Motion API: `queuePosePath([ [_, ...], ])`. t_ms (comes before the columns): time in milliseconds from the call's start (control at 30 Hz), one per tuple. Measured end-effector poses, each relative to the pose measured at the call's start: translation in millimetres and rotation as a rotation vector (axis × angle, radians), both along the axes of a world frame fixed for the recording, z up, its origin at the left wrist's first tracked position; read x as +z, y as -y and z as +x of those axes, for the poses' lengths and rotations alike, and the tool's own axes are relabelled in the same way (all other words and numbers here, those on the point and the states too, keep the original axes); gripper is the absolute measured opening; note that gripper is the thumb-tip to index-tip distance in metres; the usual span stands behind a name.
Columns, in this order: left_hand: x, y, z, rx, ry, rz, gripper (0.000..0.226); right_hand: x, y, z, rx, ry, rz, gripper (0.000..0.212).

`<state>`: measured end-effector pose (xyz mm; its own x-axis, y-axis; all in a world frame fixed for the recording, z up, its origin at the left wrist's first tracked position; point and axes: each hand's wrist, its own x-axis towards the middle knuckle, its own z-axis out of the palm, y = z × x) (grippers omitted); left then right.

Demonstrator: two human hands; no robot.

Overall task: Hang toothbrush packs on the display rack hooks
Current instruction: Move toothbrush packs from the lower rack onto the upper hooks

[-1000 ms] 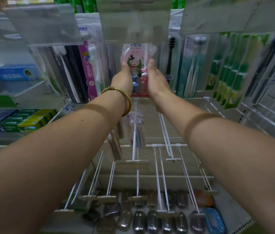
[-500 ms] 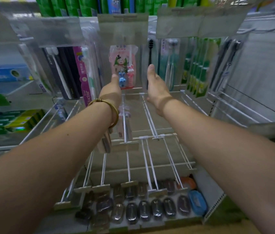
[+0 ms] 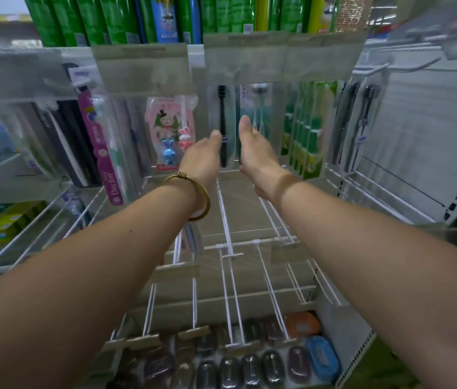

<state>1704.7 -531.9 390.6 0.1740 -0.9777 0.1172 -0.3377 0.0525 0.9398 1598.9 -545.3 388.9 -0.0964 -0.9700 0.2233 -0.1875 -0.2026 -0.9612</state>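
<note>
A pink children's toothbrush pack [image 3: 169, 130] with a cartoon figure and two rabbit-shaped brushes hangs on a rack hook, free of both hands. To its right hangs a clear pack with a black toothbrush [image 3: 223, 127]. My left hand [image 3: 203, 155], with a gold bangle on the wrist, is just left of that pack, thumb up. My right hand [image 3: 255, 153] is just right of it, thumb raised. Neither hand holds anything that I can see; the fingers beyond the palms are hidden.
More toothbrush packs hang left [image 3: 103, 147] and right [image 3: 311, 130]. Bare white wire hooks [image 3: 225, 220] jut out below my arms. Soap cases [image 3: 249, 369] lie on the bottom shelf. Green toothpaste boxes [image 3: 109, 18] stand on the shelf above.
Both hands let go of the pink pack, which stays hanging on its hook. They then moved right, to either side of the black toothbrush pack.
</note>
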Motion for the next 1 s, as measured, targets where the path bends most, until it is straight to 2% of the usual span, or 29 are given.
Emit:
queuePosePath([
  [200,-5.3,33.9,-19.3,0.025,-0.011,0.002,0.057,-6.9,37.6,-6.4,0.016,-0.087,-0.009,0.06],
  [333,-5.9,54.7,-26.8,0.073,0.085,0.027,0.06,-13.1,59.7,-7.0,0.003,-0.124,-0.01,0.058],
  [433,-5.6,71.8,-27.8,0.108,0.073,0.038,0.061,-16.1,72.4,-5.9,0.02,-0.11,0.016,0.055],
  [600,-8.2,91.0,-28.3,0.116,0.046,0.004,0.055,-15.0,90.1,3.1,-0.05,-0.174,0.094,0.065],
  [833,-5.0,104.2,-25.9,0.111,0.042,0.007,0.052,-6.2,114.1,9.6,-0.121,-0.139,0.202,0.072],
  [1000,-1.3,112.1,-29.0,0.127,0.03,0.017,0.056,-2.4,126.9,15.5,-0.109,-0.08,0.234,0.068],
])
